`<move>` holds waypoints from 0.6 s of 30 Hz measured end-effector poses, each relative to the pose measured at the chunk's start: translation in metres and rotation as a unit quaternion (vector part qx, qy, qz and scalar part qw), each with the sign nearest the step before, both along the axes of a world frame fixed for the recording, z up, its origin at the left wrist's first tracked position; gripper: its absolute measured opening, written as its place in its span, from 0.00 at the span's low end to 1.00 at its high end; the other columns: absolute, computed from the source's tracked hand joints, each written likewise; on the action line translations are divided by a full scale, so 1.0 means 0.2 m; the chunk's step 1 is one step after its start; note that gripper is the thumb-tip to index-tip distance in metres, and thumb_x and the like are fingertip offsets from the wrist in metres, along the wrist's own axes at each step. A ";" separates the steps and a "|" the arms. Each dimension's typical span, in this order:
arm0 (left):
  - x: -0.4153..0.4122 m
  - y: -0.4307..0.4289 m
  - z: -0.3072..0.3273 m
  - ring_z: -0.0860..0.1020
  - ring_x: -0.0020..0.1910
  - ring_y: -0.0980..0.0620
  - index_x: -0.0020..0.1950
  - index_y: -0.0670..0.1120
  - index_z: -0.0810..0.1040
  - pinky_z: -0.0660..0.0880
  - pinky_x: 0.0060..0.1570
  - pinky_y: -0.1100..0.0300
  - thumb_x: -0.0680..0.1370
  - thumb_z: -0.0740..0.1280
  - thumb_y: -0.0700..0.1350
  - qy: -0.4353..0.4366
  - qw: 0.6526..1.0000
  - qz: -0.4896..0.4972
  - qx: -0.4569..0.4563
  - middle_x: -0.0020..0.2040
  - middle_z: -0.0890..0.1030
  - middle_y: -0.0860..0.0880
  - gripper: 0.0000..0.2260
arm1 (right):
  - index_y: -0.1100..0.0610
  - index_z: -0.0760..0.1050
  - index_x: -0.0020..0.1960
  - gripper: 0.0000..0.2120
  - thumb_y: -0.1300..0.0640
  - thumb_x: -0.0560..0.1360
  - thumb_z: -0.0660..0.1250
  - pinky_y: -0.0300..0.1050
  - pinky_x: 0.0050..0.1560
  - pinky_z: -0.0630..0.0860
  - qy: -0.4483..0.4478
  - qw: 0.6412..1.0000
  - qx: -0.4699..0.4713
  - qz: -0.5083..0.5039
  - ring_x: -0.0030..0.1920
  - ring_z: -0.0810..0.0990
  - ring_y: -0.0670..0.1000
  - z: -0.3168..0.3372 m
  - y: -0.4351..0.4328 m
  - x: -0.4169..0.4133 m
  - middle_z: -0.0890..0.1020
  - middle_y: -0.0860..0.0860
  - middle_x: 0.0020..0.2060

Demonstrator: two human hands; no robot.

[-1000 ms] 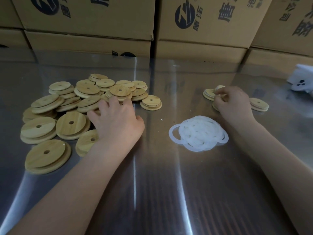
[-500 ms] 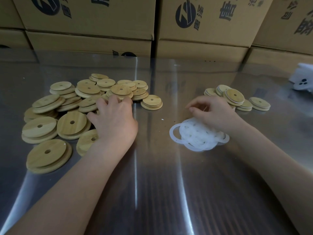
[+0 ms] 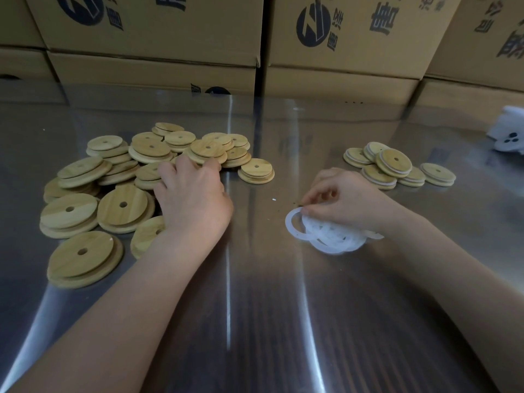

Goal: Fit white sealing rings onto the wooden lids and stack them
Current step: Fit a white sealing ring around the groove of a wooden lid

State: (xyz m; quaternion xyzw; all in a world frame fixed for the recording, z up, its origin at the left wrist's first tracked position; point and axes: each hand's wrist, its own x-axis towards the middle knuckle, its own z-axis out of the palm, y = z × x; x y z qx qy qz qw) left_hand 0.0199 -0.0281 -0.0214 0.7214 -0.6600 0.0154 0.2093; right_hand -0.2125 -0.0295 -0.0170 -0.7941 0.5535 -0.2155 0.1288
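Wooden lids (image 3: pixel 113 180), round with a centre hole, lie heaped under and left of the left hand (image 3: pixel 192 199). Its fingers curl over lids at the heap's edge; whether they grip one I cannot tell. Bare shiny tabletop (image 3: pixel 255 307) lies between the hands, which are well apart. The right hand (image 3: pixel 348 202) pinches into a tangle of white sealing rings (image 3: pixel 331 236) beneath it. Beyond it sit ringed lids (image 3: pixel 394 165), loosely stacked. Best to tease a single ring free, since they likely cling, and lift only one lid.
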 end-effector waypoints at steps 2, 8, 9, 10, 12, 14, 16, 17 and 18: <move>0.00 0.00 0.00 0.63 0.64 0.36 0.67 0.50 0.73 0.66 0.58 0.46 0.76 0.69 0.47 0.000 1.000 -0.005 -0.006 0.63 0.69 0.41 0.20 | 0.46 0.83 0.38 0.02 0.50 0.68 0.76 0.37 0.45 0.72 -0.004 1.000 0.006 0.000 0.45 0.75 0.42 0.00 0.00 0.01 0.78 0.43 0.39; -0.03 0.01 -0.01 0.67 0.62 0.36 0.66 0.47 0.74 0.67 0.59 0.47 0.74 0.71 0.50 0.020 0.999 -0.025 -0.025 0.62 0.68 0.41 0.22 | 0.49 0.82 0.37 0.04 0.54 0.68 0.77 0.31 0.42 0.68 -0.014 1.000 0.004 0.002 0.42 0.74 0.41 0.01 0.01 0.02 0.77 0.42 0.37; -0.04 0.01 -0.01 0.67 0.61 0.37 0.66 0.46 0.74 0.68 0.58 0.48 0.74 0.71 0.50 0.030 0.998 -0.036 -0.032 0.62 0.68 0.41 0.22 | 0.49 0.81 0.37 0.05 0.54 0.68 0.77 0.31 0.42 0.69 -0.017 1.000 0.001 0.001 0.43 0.74 0.42 0.01 0.01 0.02 0.78 0.42 0.37; -0.04 0.01 -0.01 0.68 0.61 0.37 0.66 0.45 0.74 0.69 0.57 0.49 0.73 0.72 0.50 0.044 0.997 -0.047 -0.040 0.62 0.68 0.42 0.23 | 0.49 0.81 0.37 0.05 0.54 0.68 0.76 0.32 0.43 0.69 -0.022 1.000 -0.003 0.000 0.43 0.74 0.42 0.01 0.02 0.03 0.78 0.42 0.37; -0.06 0.02 -0.01 0.69 0.60 0.39 0.66 0.45 0.74 0.70 0.56 0.49 0.73 0.72 0.51 0.077 0.993 -0.067 -0.052 0.60 0.67 0.43 0.24 | 0.49 0.80 0.37 0.06 0.56 0.69 0.76 0.32 0.43 0.70 -0.033 0.999 -0.010 -0.003 0.42 0.75 0.43 0.01 0.02 0.03 0.79 0.42 0.37; -0.07 0.02 -0.01 0.70 0.60 0.42 0.66 0.44 0.74 0.69 0.54 0.53 0.73 0.71 0.53 0.115 0.988 -0.083 -0.063 0.57 0.65 0.46 0.24 | 0.49 0.80 0.37 0.06 0.57 0.69 0.75 0.33 0.42 0.71 -0.042 0.999 -0.011 -0.004 0.41 0.76 0.44 0.01 0.03 0.03 0.79 0.42 0.36; -0.08 0.02 -0.02 0.70 0.58 0.45 0.63 0.43 0.75 0.66 0.52 0.58 0.73 0.70 0.55 0.163 0.979 -0.098 -0.070 0.54 0.62 0.49 0.23 | 0.49 0.79 0.37 0.07 0.58 0.70 0.75 0.32 0.41 0.72 -0.063 0.998 -0.004 -0.002 0.39 0.77 0.42 0.01 0.03 0.04 0.81 0.42 0.36; -0.08 0.02 -0.02 0.70 0.56 0.47 0.62 0.44 0.76 0.65 0.51 0.60 0.73 0.70 0.56 0.187 0.974 -0.104 -0.070 0.54 0.62 0.50 0.23 | 0.49 0.79 0.37 0.07 0.58 0.70 0.75 0.31 0.40 0.73 -0.084 0.996 0.004 -0.001 0.38 0.78 0.41 0.02 0.04 0.04 0.81 0.42 0.36; -0.09 0.02 -0.02 0.69 0.54 0.50 0.62 0.46 0.77 0.65 0.49 0.63 0.72 0.71 0.57 0.212 0.969 -0.110 -0.067 0.54 0.63 0.51 0.23 | 0.49 0.79 0.37 0.07 0.59 0.70 0.75 0.30 0.39 0.73 -0.109 0.994 0.015 0.000 0.36 0.78 0.40 0.02 0.04 0.04 0.81 0.43 0.35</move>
